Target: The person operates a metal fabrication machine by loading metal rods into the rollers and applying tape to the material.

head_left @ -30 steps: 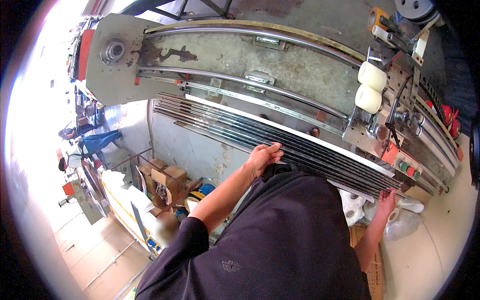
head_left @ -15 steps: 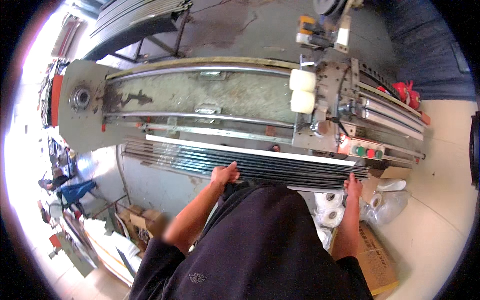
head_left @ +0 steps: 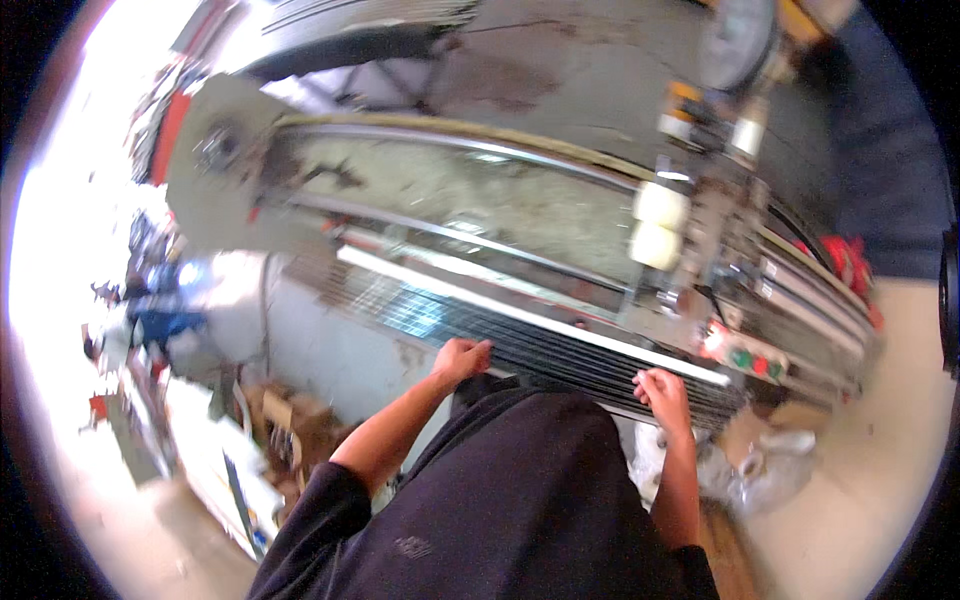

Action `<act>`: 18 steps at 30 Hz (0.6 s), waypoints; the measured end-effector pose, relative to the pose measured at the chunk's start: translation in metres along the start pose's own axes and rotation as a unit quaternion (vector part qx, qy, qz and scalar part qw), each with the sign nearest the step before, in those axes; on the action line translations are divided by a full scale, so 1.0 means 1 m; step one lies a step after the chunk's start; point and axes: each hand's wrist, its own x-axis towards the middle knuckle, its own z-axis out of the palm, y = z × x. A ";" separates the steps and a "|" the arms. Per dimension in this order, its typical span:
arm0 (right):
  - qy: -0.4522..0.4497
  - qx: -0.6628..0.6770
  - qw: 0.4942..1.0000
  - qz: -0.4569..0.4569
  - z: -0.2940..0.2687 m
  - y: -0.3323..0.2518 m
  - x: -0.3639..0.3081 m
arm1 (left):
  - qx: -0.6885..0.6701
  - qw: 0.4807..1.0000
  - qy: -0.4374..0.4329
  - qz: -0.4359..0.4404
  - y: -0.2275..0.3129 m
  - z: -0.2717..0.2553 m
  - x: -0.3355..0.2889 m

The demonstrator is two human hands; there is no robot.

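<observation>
In front of my body lies a row of long dark strips (head_left: 560,360), side by side, with a shiny clear film-like sheen toward their left part. Along their far edge runs a white strip (head_left: 530,318). My left hand (head_left: 463,360) is at the near edge of the dark strips with its fingers curled closed; what they may hold is hidden. Over the strips' right part is my right hand (head_left: 660,392), fingers bent together in a pinch. Anything in it is too small and blurred to make out.
Beyond the strips stands a long machine with metal rails (head_left: 560,262), white rollers (head_left: 657,225) and a button box (head_left: 745,355). Plastic-wrapped rolls (head_left: 765,465) lie at the right. Cardboard boxes (head_left: 295,415) stand low at the left.
My right hand has left the strips' right end and moved left over them. My left hand stays near their near edge. The whole view has tilted and blurred.
</observation>
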 end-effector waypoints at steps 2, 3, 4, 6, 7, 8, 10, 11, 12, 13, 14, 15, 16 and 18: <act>-0.044 0.001 0.999 0.019 0.035 -0.017 0.001 | 0.015 0.998 0.053 0.030 -0.005 -0.017 -0.009; -0.071 0.003 0.997 0.021 0.049 -0.013 0.005 | 0.018 0.996 0.080 0.023 -0.006 -0.031 -0.017; -0.084 0.001 0.996 0.028 0.062 -0.016 0.009 | 0.024 0.994 0.101 0.022 -0.007 -0.044 -0.023; -0.109 0.025 0.994 0.004 0.086 -0.014 0.017 | -0.031 0.984 0.171 0.045 -0.036 -0.064 -0.022; -0.127 0.017 0.992 0.006 0.093 -0.012 0.022 | -0.046 0.977 0.203 0.051 -0.050 -0.075 -0.023; -0.131 0.003 0.991 0.008 0.102 -0.017 0.025 | -0.059 0.968 0.237 0.059 -0.062 -0.091 -0.025; -0.132 0.005 0.991 -0.017 0.119 -0.017 0.034 | -0.109 0.954 0.277 0.042 -0.077 -0.126 -0.032; -0.126 -0.004 0.992 -0.016 0.129 -0.019 0.038 | -0.137 0.941 0.307 0.040 -0.090 -0.143 -0.031; -0.120 -0.014 0.993 -0.016 0.138 -0.020 0.042 | -0.166 0.927 0.335 0.039 -0.108 -0.161 -0.028; -0.129 -0.019 0.991 -0.035 0.147 -0.014 0.050 | -0.194 0.915 0.354 0.010 -0.152 -0.179 -0.012; -0.126 -0.004 0.992 -0.020 0.158 -0.014 0.055 | -0.232 0.899 0.372 -0.002 -0.175 -0.192 -0.001; -0.118 -0.027 0.992 -0.028 0.170 -0.019 0.059 | -0.270 0.882 0.386 -0.014 -0.194 -0.206 0.008; -0.112 -0.015 0.993 -0.035 0.184 -0.022 0.063 | -0.308 0.864 0.397 -0.025 -0.208 -0.221 0.016; -0.105 -0.048 0.993 -0.025 0.218 -0.020 0.074 | -0.420 0.828 0.371 -0.027 -0.228 -0.250 0.029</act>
